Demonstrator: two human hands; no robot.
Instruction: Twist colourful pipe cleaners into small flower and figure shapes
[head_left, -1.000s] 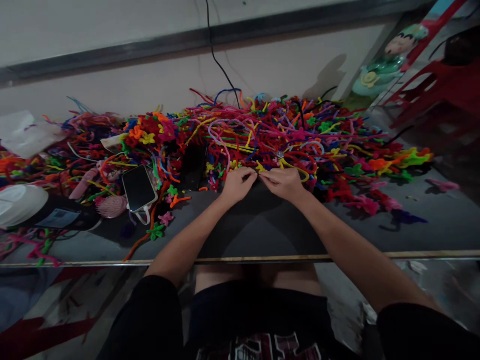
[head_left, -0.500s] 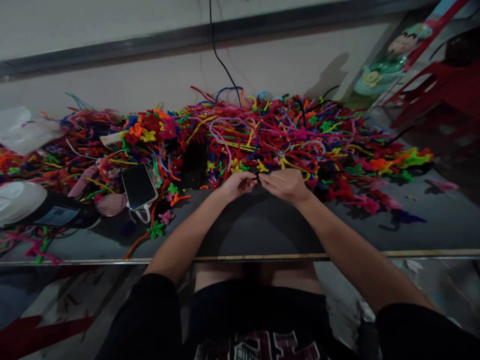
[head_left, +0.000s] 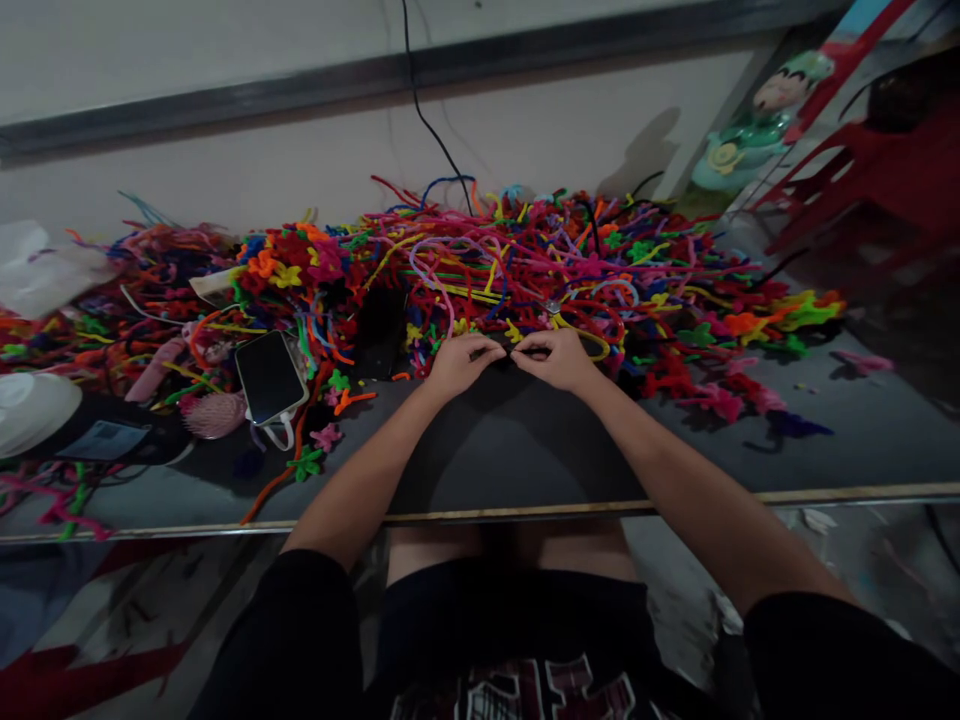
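Observation:
My left hand point(head_left: 463, 364) and my right hand point(head_left: 551, 358) meet almost fingertip to fingertip over the dark table point(head_left: 517, 450). Both are pinched around something small and dark between them, too small to name. Just behind them lies a long heap of colourful pipe cleaners point(head_left: 480, 250). Yellow-handled scissors point(head_left: 592, 340) rest in the heap, close behind my right hand.
A phone point(head_left: 270, 378) with a white cable lies at the left, beside a pink hairbrush point(head_left: 215, 414). Further left are a white round object point(head_left: 34, 412) and a plastic bag point(head_left: 45, 270). A red chair point(head_left: 862, 190) stands at the right.
The fingers of both hands have shifted, and my right hand has turned and moved slightly left, its fingers now more curled. The whole view has shifted a little.

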